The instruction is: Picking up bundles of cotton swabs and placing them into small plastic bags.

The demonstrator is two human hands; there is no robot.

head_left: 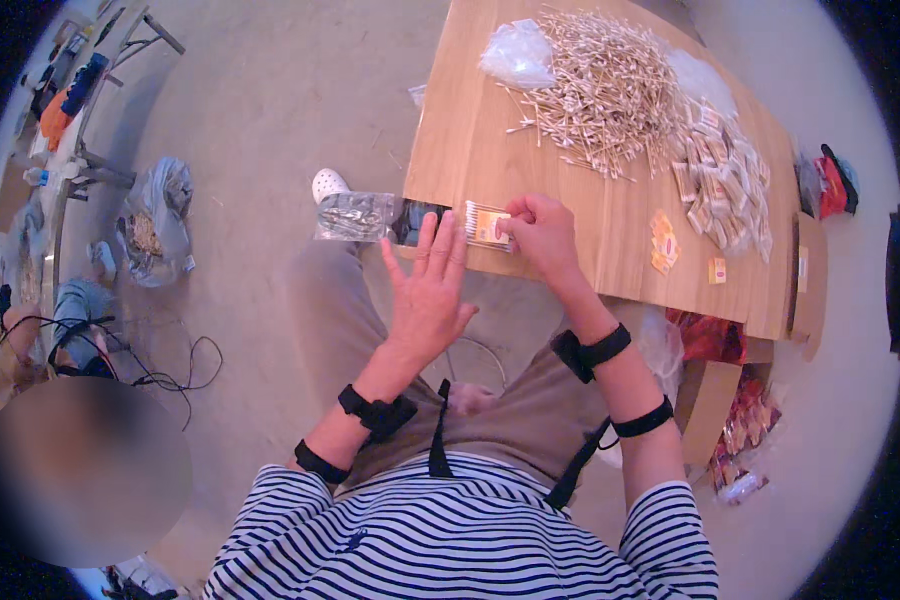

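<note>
My right hand [542, 235] pinches a small clear packet of cotton swabs with an orange label [487, 225] at the near edge of the wooden table [470, 150]. My left hand [428, 290] is held flat with fingers spread, just left of the packet and close below it, holding nothing. A large heap of loose cotton swabs [610, 90] lies further out on the table. To its right is a pile of filled swab packets [720, 180]. A few orange labels [665, 240] lie near the front right.
A clear plastic bag [518, 52] lies by the swab heap. Another clear bag [355, 215] hangs at the table's left edge. Cardboard boxes and red packaging [715, 390] stand under the right side. Another person sits at lower left, with cables [160, 370] on the floor.
</note>
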